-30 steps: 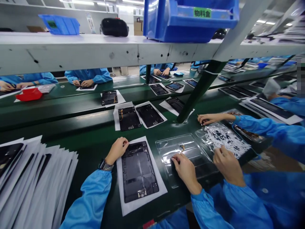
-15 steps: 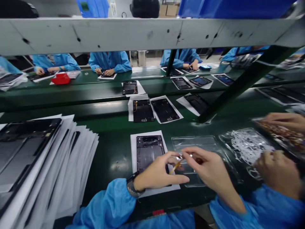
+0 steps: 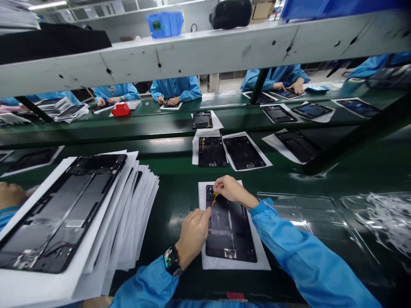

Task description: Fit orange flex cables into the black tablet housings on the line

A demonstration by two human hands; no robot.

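A black tablet back housing [image 3: 231, 233] lies on a white sheet [image 3: 260, 262] on the green bench in front of me. My right hand [image 3: 230, 189] pinches a small orange flex strip [image 3: 213, 198] at the housing's top left corner. My left hand [image 3: 194, 233], with a smartwatch on its wrist, rests on the housing's left edge with its fingers curled on it. Both my sleeves are blue.
A fanned stack of housings on white sheets [image 3: 69, 214] fills the left. Clear plastic trays [image 3: 305, 209] and white peeled scraps [image 3: 390, 220] lie to the right. More housings [image 3: 212, 152] sit on the green conveyor beyond. A grey shelf beam [image 3: 205, 53] crosses overhead; other workers sit opposite.
The view swung left. My right hand carried the orange strip from above the clear tray to the housing's top left corner, and my left hand dropped onto the housing's left edge.
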